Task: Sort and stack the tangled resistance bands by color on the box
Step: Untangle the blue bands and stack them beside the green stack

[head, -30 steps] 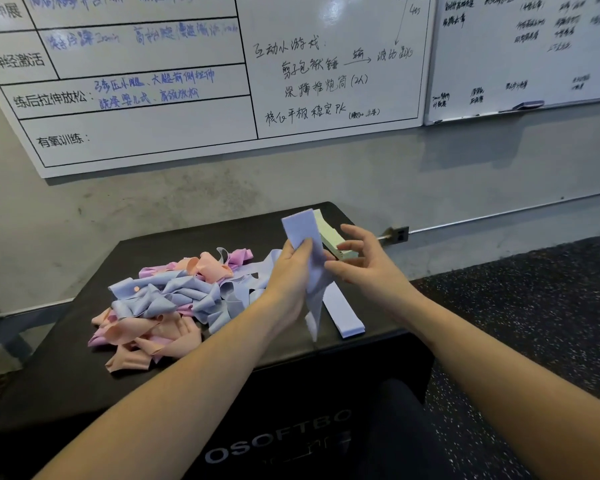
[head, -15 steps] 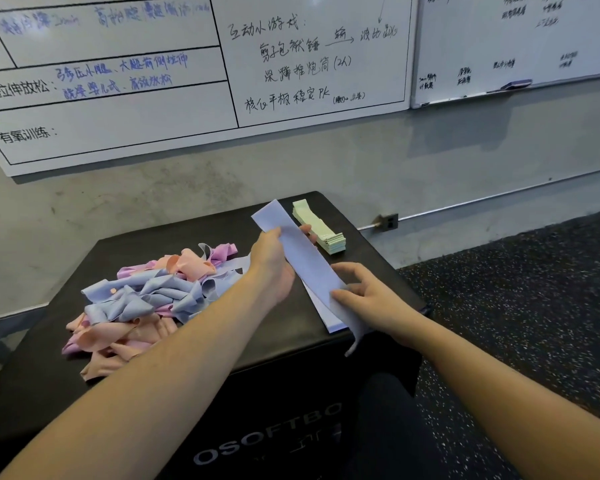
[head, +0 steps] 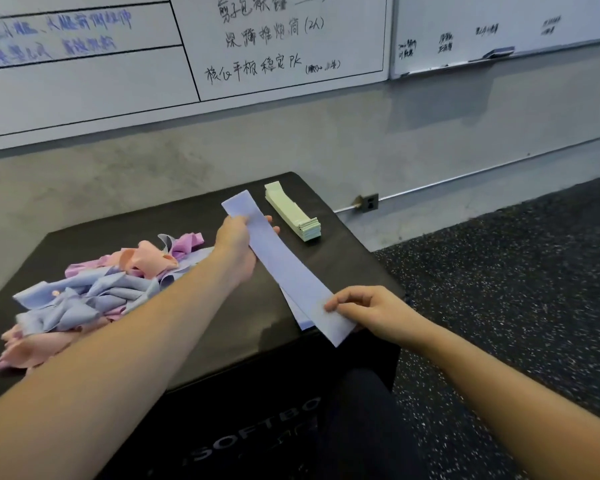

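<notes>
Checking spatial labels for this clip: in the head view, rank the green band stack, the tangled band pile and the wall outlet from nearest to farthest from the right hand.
From the right hand:
1. Green band stack, beyond the hand, at the far right of the box top.
2. Wall outlet, low on the wall behind the box.
3. Tangled band pile, across the box on its left side.

Black box [head: 194, 216]: tangled bands [head: 94, 292], green stack [head: 293, 211]

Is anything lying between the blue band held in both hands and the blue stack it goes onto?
Nothing visible. The blue band, held by the left hand and right hand, hangs right over the blue stack. The green stack sits off to the right, the tangled pile to the left.
</notes>
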### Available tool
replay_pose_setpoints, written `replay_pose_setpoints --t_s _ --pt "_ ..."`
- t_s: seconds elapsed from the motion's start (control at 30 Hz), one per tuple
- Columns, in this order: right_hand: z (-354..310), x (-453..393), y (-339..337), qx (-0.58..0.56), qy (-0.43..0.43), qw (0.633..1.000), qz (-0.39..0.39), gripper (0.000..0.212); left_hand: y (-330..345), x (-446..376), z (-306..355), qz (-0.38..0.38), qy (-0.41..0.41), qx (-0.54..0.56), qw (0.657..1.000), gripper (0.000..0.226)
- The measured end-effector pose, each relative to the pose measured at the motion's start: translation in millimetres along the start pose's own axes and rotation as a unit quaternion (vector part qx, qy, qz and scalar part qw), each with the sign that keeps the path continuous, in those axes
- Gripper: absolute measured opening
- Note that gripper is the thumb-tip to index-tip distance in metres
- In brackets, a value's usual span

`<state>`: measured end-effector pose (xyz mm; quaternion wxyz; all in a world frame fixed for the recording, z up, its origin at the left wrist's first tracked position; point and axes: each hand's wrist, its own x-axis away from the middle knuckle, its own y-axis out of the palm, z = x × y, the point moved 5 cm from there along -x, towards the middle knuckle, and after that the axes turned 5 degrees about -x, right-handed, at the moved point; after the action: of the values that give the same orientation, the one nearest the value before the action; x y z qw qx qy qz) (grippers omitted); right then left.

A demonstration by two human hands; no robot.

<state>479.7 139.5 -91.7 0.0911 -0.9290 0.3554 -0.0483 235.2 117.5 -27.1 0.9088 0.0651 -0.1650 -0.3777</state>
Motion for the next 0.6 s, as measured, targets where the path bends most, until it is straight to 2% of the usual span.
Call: replay_pose_setpoints --t_s 0.13,0.2,0.27,0.33,0.37,0.43,0.47,0.6 --pt "9.2 -6.4 0.2 -0.005 -0.007 0.997 -0.075 0.054 -1.9 -29.2 -10.0 0.004 0.036 -0.138 0.99 0.028" --pt "19.7 -12.6 -2.8 0.038 -0.027 0.997 -0.068 0.05 -3.6 -40.1 -12.8 0.01 0.062 -0.216 0.974 0.022" --pt "32.0 -21.7 -9.4 0.094 -0.051 0.994 -0.019 0.039 -6.2 -55.8 -15.5 0.024 0.094 -0.299 0.949 0.018" --pt "36.4 -29.5 -13.9 0.162 -0.126 0.978 0.029 0.018 -4.1 -68.1 -21.0 0.023 0.109 -0.357 0.927 0.019" --pt "34.6 -32.8 -13.4 0.211 -0.183 0.959 0.051 0.01 -2.4 -73.4 -24.2 0.019 0.111 -0.373 0.921 0.022" --pt "31.7 -39.8 -11.1 0.285 -0.261 0.919 0.081 0.017 -0.2 -84.8 -30.1 0.012 0.111 -0.378 0.919 0.031" --pt "30.6 -44.4 -11.0 0.297 -0.278 0.91 0.083 0.018 0.4 -89.2 -31.2 0.012 0.114 -0.378 0.919 0.033" --pt "27.9 -65.7 -5.5 0.282 -0.299 0.911 0.046 0.025 -3.0 -111.9 -35.8 0.027 0.121 -0.399 0.909 0.033"
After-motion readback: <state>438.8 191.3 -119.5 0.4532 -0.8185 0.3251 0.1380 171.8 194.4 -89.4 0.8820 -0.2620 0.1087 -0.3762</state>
